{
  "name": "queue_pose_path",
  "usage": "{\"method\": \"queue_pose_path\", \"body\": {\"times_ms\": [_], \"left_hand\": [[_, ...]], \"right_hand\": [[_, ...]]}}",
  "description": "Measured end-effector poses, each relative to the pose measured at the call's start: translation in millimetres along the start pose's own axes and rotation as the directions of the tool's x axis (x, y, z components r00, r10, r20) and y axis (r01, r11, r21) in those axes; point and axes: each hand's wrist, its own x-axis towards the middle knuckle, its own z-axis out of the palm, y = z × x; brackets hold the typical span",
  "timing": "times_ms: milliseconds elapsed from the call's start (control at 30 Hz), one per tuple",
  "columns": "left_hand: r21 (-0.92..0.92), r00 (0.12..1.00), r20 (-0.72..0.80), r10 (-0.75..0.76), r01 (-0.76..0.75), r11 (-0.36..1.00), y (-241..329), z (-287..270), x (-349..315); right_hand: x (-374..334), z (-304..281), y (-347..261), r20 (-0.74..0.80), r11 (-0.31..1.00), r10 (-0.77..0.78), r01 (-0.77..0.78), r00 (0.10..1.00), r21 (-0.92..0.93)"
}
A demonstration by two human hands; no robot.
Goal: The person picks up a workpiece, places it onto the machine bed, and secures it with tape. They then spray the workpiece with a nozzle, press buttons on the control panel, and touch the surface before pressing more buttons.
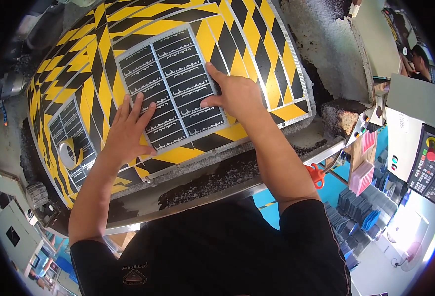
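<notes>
A flat black rectangular sheet [165, 64] with two columns of white line markings lies on a bed covered in yellow-and-black striped tape [242, 39]. My left hand [126, 128] rests on its lower left edge, fingers spread, with the thumb down near the striped surface. Across from it, my right hand [239, 93] is at the right edge, its index finger and thumb stretched apart against the sheet; its other fingers are mostly hidden. Neither hand shows anything gripped. A second marked black sheet [67, 123] lies to the left, with a tape roll [70, 154] standing on it.
Orange-handled scissors [316, 175] are by my right forearm at the metal front rim. Rough, residue-coated machine walls surround the bed. At right are a control panel [427, 165] with a red button, pink-and-white trays [361, 177] and stacked grey plates [358, 207]. Another person [418, 64] is far right.
</notes>
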Motion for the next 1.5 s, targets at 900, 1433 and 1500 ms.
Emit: {"method": "queue_pose_path", "body": {"times_ms": [900,1433,1500], "left_hand": [[-0.018,1.000,0.009,0.028,-0.028,0.999,-12,1,-7],[-0.030,0.999,0.023,0.035,-0.034,0.999,-18,2,-10],[-0.035,0.999,0.018,0.039,-0.039,0.999,-17,0,-10]], "right_hand": [[5,12,-13,-0.037,0.996,0.017,-0.020,0.999,-0.082],[-19,12,-33,0.002,0.945,0.246,-0.241,0.969,0.220],[-25,20,-27,-0.023,0.963,0.214,-0.207,0.977,0.172]]}}
